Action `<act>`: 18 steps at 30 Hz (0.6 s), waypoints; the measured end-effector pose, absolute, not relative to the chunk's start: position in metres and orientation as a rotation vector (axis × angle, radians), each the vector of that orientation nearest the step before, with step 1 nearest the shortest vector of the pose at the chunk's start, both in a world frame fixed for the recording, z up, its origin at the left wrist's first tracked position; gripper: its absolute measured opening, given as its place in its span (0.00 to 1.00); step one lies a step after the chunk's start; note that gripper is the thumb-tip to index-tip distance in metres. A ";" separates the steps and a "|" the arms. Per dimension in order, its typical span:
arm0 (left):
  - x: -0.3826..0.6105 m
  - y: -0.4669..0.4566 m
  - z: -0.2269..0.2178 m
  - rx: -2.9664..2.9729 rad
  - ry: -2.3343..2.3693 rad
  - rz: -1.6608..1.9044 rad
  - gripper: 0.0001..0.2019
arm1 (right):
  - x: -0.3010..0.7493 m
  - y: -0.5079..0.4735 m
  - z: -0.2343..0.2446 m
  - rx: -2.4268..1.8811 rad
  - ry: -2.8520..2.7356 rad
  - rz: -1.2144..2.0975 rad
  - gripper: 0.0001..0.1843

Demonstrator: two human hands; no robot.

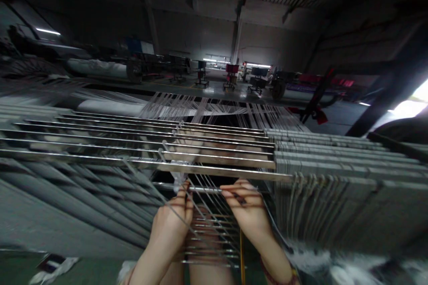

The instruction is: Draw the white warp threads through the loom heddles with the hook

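My left hand (170, 225) rises at the bottom centre, fingers curled among fine warp threads (214, 227). Whether it pinches any thread, I cannot tell. My right hand (247, 209) lies to its right, fingers spread, with the tips near a thin steel rod (203, 189) and threads crossing over them. Just beyond both hands runs a row of long steel loom bars (217, 170). Further off, pale warp threads (200, 111) fan out towards a white cloth-covered roller (107, 107). The lower parts of my hands are cut off by the frame's edge.
Grey heddle frames (334, 164) flank the bars on the right, and dark slanted ones (73, 205) on the left. A yellow cord (241, 254) hangs near my right wrist. Beyond stand other looms, red and blue carts, and pillars in a dim hall.
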State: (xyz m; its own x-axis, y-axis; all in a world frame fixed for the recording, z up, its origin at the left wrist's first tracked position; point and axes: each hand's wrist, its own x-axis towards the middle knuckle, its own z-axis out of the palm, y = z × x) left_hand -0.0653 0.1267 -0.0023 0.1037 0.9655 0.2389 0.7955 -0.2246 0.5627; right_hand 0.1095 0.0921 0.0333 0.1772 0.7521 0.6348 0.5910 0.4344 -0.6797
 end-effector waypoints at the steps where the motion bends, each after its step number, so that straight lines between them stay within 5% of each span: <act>1: -0.061 0.128 -0.002 2.114 1.665 0.837 0.18 | 0.109 0.092 0.032 -1.241 -1.506 0.171 0.08; 5: -0.057 0.124 0.000 2.174 1.334 0.889 0.15 | 0.112 0.091 0.031 -1.238 -1.517 0.165 0.08; 10: -0.074 0.125 -0.003 2.048 1.803 0.866 0.21 | 0.114 0.091 0.028 -1.254 -1.523 0.178 0.08; 18: -0.055 0.135 -0.006 1.936 1.267 1.191 0.11 | 0.114 0.091 0.026 -1.246 -1.542 0.200 0.07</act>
State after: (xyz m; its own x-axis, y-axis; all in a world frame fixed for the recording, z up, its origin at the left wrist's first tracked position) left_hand -0.0551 0.1349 -0.0061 0.1705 0.9080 0.3827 0.4382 -0.4178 0.7959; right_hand 0.1144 0.0908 0.0256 0.1414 0.7736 0.6177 0.5907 0.4348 -0.6798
